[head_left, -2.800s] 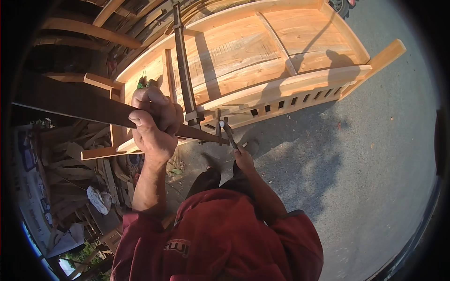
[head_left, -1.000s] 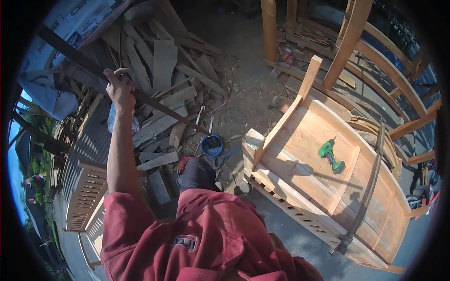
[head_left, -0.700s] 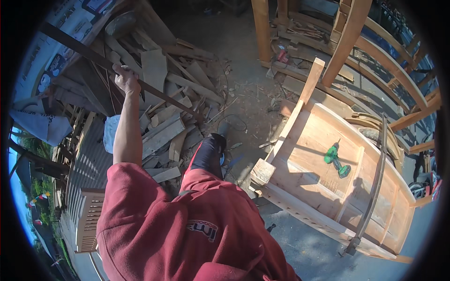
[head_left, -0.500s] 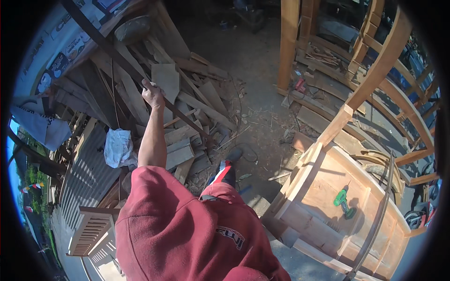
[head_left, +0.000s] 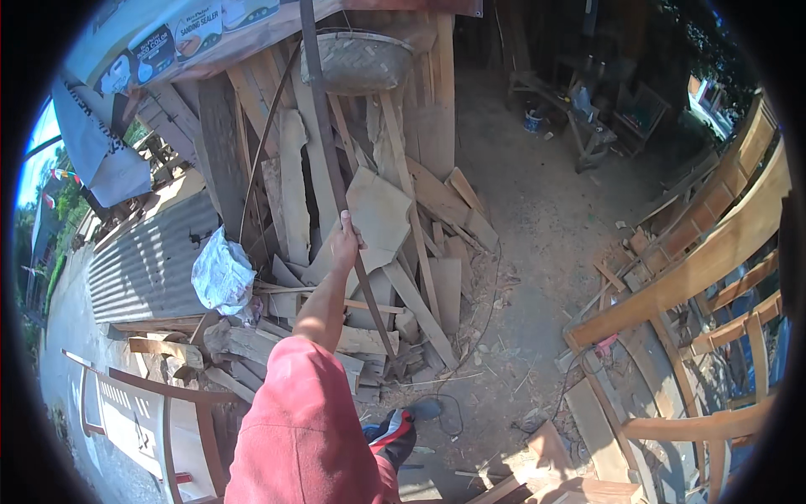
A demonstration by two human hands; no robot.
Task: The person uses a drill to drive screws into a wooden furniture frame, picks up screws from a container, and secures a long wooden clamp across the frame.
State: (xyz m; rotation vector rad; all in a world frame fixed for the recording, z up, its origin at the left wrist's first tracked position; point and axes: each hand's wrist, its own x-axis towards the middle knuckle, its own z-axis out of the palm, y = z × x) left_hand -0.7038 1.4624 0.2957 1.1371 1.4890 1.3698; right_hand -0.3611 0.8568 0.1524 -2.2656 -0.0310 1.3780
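Observation:
My left hand (head_left: 344, 246) is closed around a long, narrow dark bar (head_left: 324, 126), thumb uppermost. The bar stands steeply tilted, its top running out of the upper edge and its lower end coming down among wood scraps near the ground. I cannot tell whether it is wood or metal. My left arm, in a red sleeve (head_left: 306, 412), stretches forward over the scrap pile. Just behind the bar lean pale offcut boards (head_left: 378, 214). A woven basket (head_left: 357, 65) hangs behind the bar's upper part. My right hand is out of view.
Left of the pile are a white plastic bag (head_left: 222, 269), a corrugated sheet (head_left: 151, 256) and a slatted wooden furniture frame (head_left: 126, 420). Wooden frames (head_left: 697, 252) stand at right. A cable (head_left: 457, 420) crosses the debris-strewn ground. A low bench (head_left: 579, 126) stands farther back.
The view has swung up and left, so the bar now looks more upright, with my left hand still on it. The green drill and the large wooden panel have left the view.

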